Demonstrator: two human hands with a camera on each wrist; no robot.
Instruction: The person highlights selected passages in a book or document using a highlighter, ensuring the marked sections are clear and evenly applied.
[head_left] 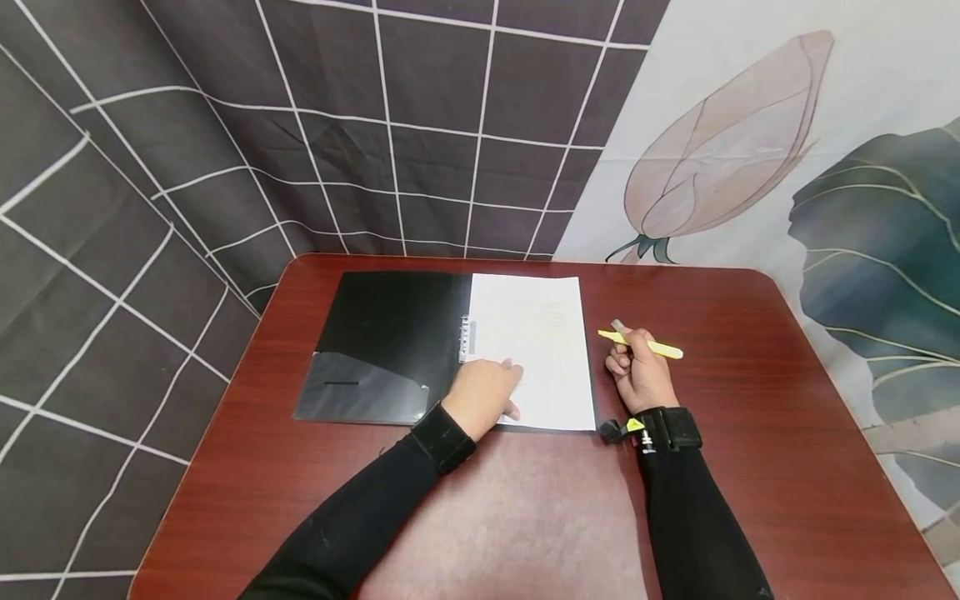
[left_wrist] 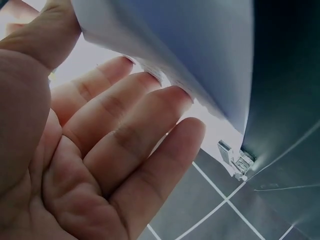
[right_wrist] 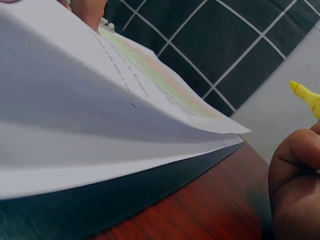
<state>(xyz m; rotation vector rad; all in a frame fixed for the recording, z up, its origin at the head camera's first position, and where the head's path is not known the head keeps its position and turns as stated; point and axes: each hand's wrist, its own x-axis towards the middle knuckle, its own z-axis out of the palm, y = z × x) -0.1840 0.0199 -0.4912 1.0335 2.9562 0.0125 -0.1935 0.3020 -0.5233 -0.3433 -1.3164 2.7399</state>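
An open black folder (head_left: 390,321) lies on the table, with printed white sheets (head_left: 536,333) on its right side. My left hand (head_left: 483,392) has its fingers on the top page and its thumb at the lower edge. In the left wrist view, raised paper (left_wrist: 170,55) sits between that thumb and the fingers (left_wrist: 135,135). The right wrist view shows the sheets bowed upward, with green and orange marks on the top page. My right hand (head_left: 637,371) grips a yellow highlighter (head_left: 663,350), tip pointing left and uncapped. A small pale piece beside it is unclear.
Metal rings (head_left: 464,337) run along the folder's spine. A clear pocket (head_left: 367,392) covers the lower left inside cover. The reddish-brown table (head_left: 750,375) meets a dark grid-patterned cloth (head_left: 435,158) and a white flowered cloth (head_left: 720,167) behind it.
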